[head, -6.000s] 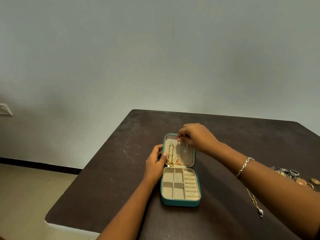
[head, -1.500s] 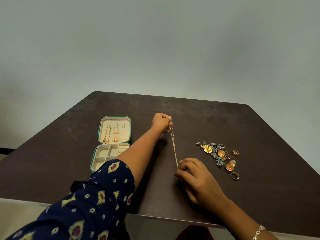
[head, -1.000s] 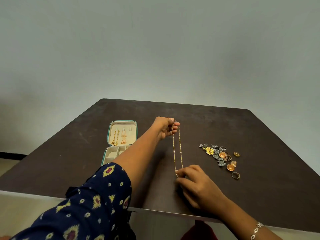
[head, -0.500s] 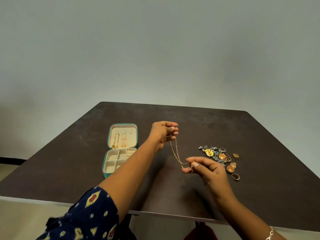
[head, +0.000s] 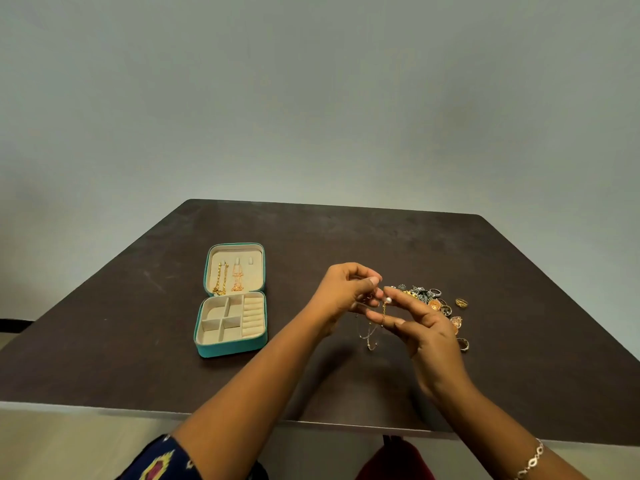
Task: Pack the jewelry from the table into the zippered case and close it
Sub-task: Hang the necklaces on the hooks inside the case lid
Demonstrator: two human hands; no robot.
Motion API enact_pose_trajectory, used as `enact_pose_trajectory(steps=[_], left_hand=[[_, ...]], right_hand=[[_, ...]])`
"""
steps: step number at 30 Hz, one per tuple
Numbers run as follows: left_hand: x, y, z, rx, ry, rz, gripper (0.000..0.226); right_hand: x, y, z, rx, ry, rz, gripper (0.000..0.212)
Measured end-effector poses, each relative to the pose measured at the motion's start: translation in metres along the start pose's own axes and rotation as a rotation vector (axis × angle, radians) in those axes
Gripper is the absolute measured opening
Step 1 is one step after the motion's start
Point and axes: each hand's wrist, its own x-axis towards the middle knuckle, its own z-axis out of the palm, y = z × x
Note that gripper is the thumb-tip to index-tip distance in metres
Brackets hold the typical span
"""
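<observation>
A teal zippered case (head: 231, 348) lies open on the left of the dark table (head: 311, 237). Two chains hang in its lid, and its beige compartments hold nothing. Above the table's middle, my left hand (head: 341, 292) and my right hand (head: 420, 327) come together on a thin gold chain with a small pearl (head: 383, 311). Both pinch it, and part of it droops in a loop below the fingers. A pile of rings and earrings (head: 433, 303) lies just right of my hands.
The table's near edge runs across the bottom of the view, with pale floor to the left. A plain grey wall stands behind the table. A red object (head: 394, 462) shows below the table edge. My right wrist wears a silver bracelet (head: 530, 462).
The chain was stretched along the table between my hands. My right hand has lifted its end up to my left hand, so the chain is now gathered between them above the table.
</observation>
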Motion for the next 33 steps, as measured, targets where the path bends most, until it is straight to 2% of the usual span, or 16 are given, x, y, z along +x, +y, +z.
enact_pose_trajectory(steps=[13,17,20,25,28,30,33], left_hand=[[-0.004,0.002,0.009,-0.029,-0.045,-0.088,0.009],[-0.004,0.005,0.011,-0.062,-0.057,-0.091,0.013],[-0.005,0.009,0.010,-0.062,-0.057,-0.082,0.018],[-0.005,0.017,0.008,-0.017,-0.076,-0.070,0.013],[-0.006,0.022,0.008,0.013,-0.119,-0.075,0.015],[-0.008,0.025,0.010,0.018,-0.158,-0.081,0.017],[-0.010,0.028,0.013,0.014,-0.205,-0.090,0.015]], right_hand=[[-0.002,-0.002,-0.002,-0.170,-0.103,-0.090,0.056],[-0.002,-0.003,-0.003,-0.141,-0.132,-0.065,0.059],[-0.001,-0.001,-0.004,-0.150,-0.092,-0.065,0.054],[0.003,0.003,-0.010,-0.178,0.044,-0.095,0.044],[0.006,0.000,-0.016,-0.205,0.026,-0.126,0.048],[0.007,-0.002,-0.018,-0.179,-0.036,-0.131,0.051],[0.007,-0.001,-0.015,-0.013,-0.097,-0.076,0.054]])
